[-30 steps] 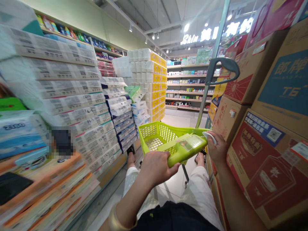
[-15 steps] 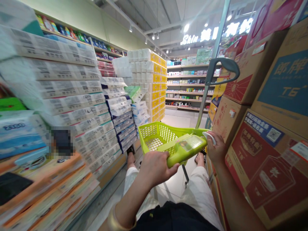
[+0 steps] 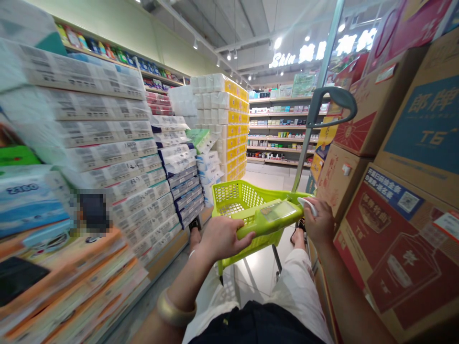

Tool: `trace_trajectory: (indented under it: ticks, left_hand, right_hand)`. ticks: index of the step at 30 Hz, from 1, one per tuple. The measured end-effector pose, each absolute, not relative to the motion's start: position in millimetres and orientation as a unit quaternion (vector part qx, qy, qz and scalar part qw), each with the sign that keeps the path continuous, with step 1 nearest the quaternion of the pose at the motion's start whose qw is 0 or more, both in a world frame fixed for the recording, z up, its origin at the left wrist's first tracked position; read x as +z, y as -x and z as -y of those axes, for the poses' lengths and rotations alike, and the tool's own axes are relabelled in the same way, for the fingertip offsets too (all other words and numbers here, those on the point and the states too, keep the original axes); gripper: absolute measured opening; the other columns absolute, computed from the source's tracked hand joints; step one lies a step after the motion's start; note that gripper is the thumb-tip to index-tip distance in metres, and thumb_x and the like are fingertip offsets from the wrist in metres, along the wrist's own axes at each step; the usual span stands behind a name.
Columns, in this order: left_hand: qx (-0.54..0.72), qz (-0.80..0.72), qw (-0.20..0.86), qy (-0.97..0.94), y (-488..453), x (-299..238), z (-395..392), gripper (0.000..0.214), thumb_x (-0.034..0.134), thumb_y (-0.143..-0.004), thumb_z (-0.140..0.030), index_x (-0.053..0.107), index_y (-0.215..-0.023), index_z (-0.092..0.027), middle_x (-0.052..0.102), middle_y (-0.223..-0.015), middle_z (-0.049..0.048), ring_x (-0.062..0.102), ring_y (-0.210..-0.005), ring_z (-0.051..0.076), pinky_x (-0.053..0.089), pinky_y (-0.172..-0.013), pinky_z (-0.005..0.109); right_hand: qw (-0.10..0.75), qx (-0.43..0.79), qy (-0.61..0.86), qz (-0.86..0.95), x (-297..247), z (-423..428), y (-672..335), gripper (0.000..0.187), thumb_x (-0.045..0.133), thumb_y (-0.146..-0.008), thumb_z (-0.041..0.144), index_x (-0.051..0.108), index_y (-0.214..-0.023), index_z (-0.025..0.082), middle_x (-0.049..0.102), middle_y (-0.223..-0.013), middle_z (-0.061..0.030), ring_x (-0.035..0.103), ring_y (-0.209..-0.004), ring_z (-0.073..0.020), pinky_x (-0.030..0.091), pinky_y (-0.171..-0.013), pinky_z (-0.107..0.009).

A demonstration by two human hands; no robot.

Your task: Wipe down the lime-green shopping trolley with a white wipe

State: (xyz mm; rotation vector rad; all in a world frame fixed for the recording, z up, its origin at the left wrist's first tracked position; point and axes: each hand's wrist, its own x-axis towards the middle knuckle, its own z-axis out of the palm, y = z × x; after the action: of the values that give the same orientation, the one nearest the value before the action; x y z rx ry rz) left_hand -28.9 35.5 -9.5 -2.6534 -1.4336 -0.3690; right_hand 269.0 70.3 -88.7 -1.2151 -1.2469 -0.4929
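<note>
In front of my body stands a lime-green shopping cart point(image 3: 251, 246) with a perforated basket. Its thick handle point(image 3: 265, 220) runs slantwise and carries a clear-covered panel. My left hand point(image 3: 222, 236) is wrapped round the handle's left end, thumb along the near side. At the right end, my right hand point(image 3: 320, 220) is closed on a folded white cloth or tissue point(image 3: 307, 206), which is against the handle. The fingertips under the white piece are partly hidden.
Stacked paper packs point(image 3: 103, 129) line the left side, with a tall pile of yellow-and-white packs point(image 3: 234, 124) farther ahead. Cardboard cartons point(image 3: 390, 239) crowd close on the right. A metal pole with a grey handle point(image 3: 311, 107) rises beside the cart. Shelves point(image 3: 283, 126) stand at the back.
The cart has shifted slightly away from me, its handle's left end moving up and left. My left hand has moved with it. My right hand and the white piece have slid slightly left.
</note>
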Motion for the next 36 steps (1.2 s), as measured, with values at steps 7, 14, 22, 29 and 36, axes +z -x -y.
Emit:
trace_trajectory:
  ticks: [7, 14, 22, 29, 36]
  left_hand:
    - [-0.172, 0.524, 0.046, 0.833, 52, -12, -72, 0.046, 0.036, -0.092, -0.049, 0.071, -0.077, -0.022, 0.073, -0.079, 0.0047, 0.065, -0.075, 0.019, 0.04, -0.064, 0.028]
    - [-0.25, 0.578, 0.08, 0.773, 52, -22, -80, 0.044, 0.031, -0.096, -0.033, 0.062, -0.122, -0.016, 0.071, -0.116, 0.0123, 0.063, -0.109, 0.024, 0.041, -0.101, 0.04]
    - [-0.219, 0.51, 0.078, 0.829, 7, -26, -68, 0.06, 0.057, -0.085, -0.049, 0.049, -0.139, -0.025, 0.046, -0.149, 0.0124, 0.037, -0.139, 0.034, 0.025, -0.117, 0.054]
    - [-0.18, 0.448, 0.068, 0.873, -13, -25, -72, 0.058, 0.059, -0.085, -0.038, 0.048, -0.138, -0.019, 0.043, -0.151, 0.0166, 0.034, -0.144, 0.032, 0.02, -0.12, 0.052]
    - [-0.207, 0.442, 0.102, 0.867, -26, -32, -77, 0.033, 0.052, -0.09, -0.03, 0.059, -0.12, -0.018, 0.053, -0.143, 0.0135, 0.04, -0.139, 0.031, 0.03, -0.114, 0.052]
  right_hand:
    - [0.599, -0.23, 0.535, 0.55, -89, -67, -249, 0.02, 0.056, -0.086, 0.029, 0.072, -0.094, 0.021, 0.068, -0.093, -0.0075, 0.06, -0.094, -0.0253, 0.046, -0.088, -0.042]
    - [0.561, -0.256, 0.553, 0.56, -85, -57, -217, 0.018, 0.059, -0.086, 0.031, 0.073, -0.095, 0.023, 0.066, -0.095, -0.0063, 0.057, -0.091, -0.0246, 0.041, -0.084, -0.039]
    - [0.54, -0.264, 0.534, 0.595, -83, -49, -186, 0.017, 0.063, -0.085, 0.03, 0.071, -0.099, 0.027, 0.067, -0.097, -0.0032, 0.058, -0.09, -0.0234, 0.035, -0.086, -0.039]
    - [0.531, -0.222, 0.517, 0.634, -80, -46, -157, 0.021, 0.062, -0.086, 0.026, 0.069, -0.105, 0.026, 0.067, -0.103, -0.0048, 0.058, -0.094, -0.0235, 0.035, -0.087, -0.039]
    - [0.527, -0.237, 0.515, 0.633, -83, -54, -170, 0.016, 0.063, -0.087, 0.027, 0.069, -0.102, 0.026, 0.069, -0.102, -0.0032, 0.061, -0.094, -0.0217, 0.032, -0.088, -0.038]
